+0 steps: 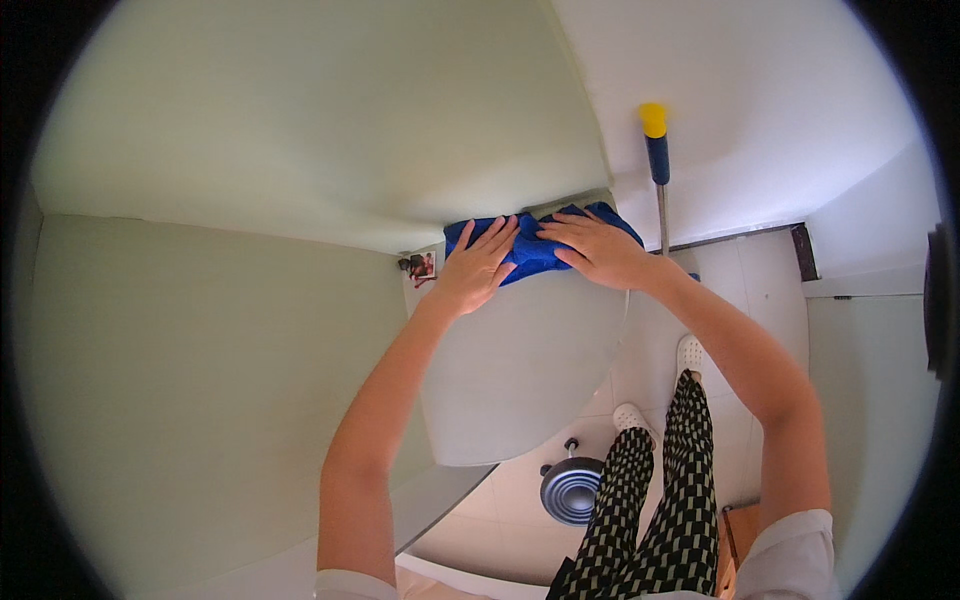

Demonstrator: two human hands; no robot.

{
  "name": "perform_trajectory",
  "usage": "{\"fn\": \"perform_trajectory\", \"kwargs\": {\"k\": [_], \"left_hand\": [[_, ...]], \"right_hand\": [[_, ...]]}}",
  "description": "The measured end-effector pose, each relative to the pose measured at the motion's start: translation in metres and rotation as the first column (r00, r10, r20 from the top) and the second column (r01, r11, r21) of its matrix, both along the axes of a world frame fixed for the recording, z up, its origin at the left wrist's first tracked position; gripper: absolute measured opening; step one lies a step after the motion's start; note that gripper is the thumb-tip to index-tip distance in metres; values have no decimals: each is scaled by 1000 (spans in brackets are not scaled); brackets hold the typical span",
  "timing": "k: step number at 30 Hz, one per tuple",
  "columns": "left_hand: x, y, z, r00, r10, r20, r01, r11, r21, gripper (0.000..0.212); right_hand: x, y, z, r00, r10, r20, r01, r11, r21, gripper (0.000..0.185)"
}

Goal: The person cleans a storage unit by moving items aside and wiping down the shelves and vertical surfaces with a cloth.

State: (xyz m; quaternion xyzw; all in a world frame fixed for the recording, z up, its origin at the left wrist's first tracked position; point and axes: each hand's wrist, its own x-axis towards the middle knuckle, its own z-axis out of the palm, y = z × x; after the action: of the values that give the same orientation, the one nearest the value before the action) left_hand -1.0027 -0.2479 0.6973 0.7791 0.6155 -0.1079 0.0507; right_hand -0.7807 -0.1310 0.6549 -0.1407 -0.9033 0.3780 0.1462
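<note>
A blue cloth [536,247] lies crumpled along the back edge of a pale, curved-front tabletop [525,367], close against the wall. My left hand [476,266] rests on the cloth's left part with fingers spread. On its right part lies my right hand [596,247], palm down, the fingers also spread. Both hands press flat on the cloth rather than gripping it. Left of the cloth, in the table's back corner, are a small picture [423,264] and a small dark item with red parts [406,265].
A pole with a yellow and dark blue handle [655,142] leans at the wall right of the table. Below, a round stool with a ringed seat [574,491] stands on the tiled floor [720,300], beside my legs. Walls border the table behind and at left.
</note>
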Motion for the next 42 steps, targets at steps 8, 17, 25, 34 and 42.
{"fn": "perform_trajectory", "kwargs": {"k": [8, 17, 25, 34, 42], "left_hand": [[34, -14, -9, 989, 103, 109, -107, 994, 29, 55], [59, -34, -12, 970, 179, 164, -190, 980, 56, 56], [80, -58, -25, 884, 303, 356, -351, 933, 77, 57], [86, -83, -25, 845, 404, 349, -450, 891, 57, 60], [78, -96, -22, 843, 444, 303, -485, 871, 73, 62]], "right_hand": [[22, -38, -10, 989, -146, -36, 150, 964, 219, 43], [36, -57, -7, 982, -185, -46, 191, 951, 245, 41], [43, -57, -9, 992, -117, -45, 124, 966, 228, 40], [41, -63, -14, 1000, -9, 15, 6, 985, 173, 44], [34, -57, -12, 994, 104, -32, -95, 973, 212, 46]]}}
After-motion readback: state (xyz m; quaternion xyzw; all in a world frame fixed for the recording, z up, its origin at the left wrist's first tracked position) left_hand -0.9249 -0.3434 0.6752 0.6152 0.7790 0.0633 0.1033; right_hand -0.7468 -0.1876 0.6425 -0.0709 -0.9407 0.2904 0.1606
